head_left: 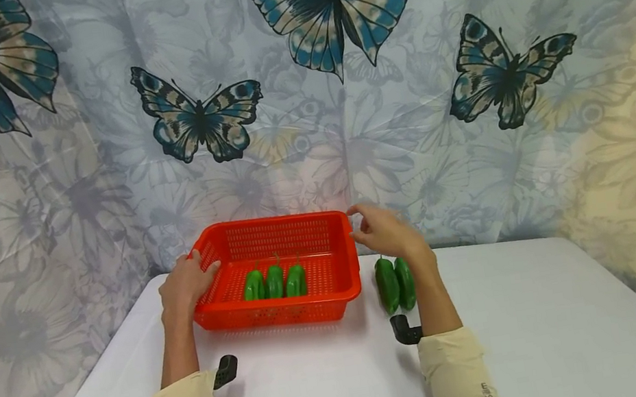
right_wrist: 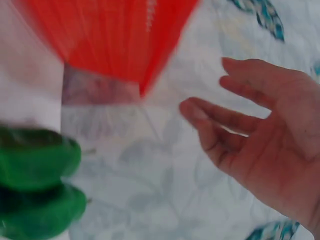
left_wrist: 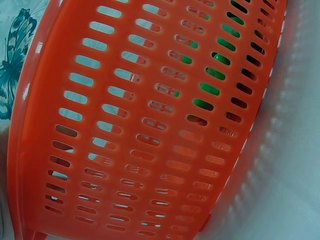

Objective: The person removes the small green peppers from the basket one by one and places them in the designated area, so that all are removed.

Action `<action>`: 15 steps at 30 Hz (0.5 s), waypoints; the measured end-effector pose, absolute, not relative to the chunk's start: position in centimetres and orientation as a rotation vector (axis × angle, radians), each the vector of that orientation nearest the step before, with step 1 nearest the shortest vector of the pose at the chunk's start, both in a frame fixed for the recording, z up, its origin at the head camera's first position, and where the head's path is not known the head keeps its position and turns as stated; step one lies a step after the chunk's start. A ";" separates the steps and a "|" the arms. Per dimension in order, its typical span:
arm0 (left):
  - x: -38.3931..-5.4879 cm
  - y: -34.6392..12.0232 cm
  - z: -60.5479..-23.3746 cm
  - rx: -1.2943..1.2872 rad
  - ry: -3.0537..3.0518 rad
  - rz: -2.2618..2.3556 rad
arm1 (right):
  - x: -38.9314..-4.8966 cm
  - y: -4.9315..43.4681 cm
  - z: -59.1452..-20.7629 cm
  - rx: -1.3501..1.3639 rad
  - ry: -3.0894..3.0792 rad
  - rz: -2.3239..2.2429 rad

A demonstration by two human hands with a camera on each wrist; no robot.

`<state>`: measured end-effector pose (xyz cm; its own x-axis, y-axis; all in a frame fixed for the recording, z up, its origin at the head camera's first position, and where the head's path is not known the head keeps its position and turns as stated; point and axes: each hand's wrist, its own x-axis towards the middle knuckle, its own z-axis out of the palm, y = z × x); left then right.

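A red plastic basket with slotted walls is at the far left of the white table. Several long green vegetables with thin stems lie inside it. My left hand grips its left rim, thumb over the inner side; the left wrist view shows mostly the slotted basket wall. My right hand is by the right rim, and in the right wrist view that hand stands apart from the basket, fingers loosely bent around nothing. Two cucumber-like green vegetables lie just under my right forearm.
The white table stretches to the right and toward me. A butterfly-print cloth hangs close behind the basket. Black camera mounts stick out inward from both wrists.
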<state>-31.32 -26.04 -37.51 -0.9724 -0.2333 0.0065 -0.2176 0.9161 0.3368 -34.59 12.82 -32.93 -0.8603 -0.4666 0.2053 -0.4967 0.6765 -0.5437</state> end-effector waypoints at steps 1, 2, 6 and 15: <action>-31.3 -26.1 -37.6 0.359 -3.028 -0.525 | -34.5 12.0 -32.9 0.836 -2.812 0.943; -31.2 -26.1 -37.6 0.360 -3.027 -0.526 | -34.5 11.2 -33.0 0.855 -2.794 0.940; -31.1 -26.2 -37.7 0.353 -3.026 -0.518 | -34.0 7.8 -33.2 0.926 -2.769 0.889; -31.4 -26.2 -38.0 0.346 -3.032 -0.515 | -33.0 2.5 -35.8 1.044 -2.830 0.846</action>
<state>-31.42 -26.18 -37.96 -0.9739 -0.2268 0.0090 -0.2111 0.9196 0.3312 -33.02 2.55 -35.85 -0.7778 -0.5997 0.1882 -0.6046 0.6321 -0.4847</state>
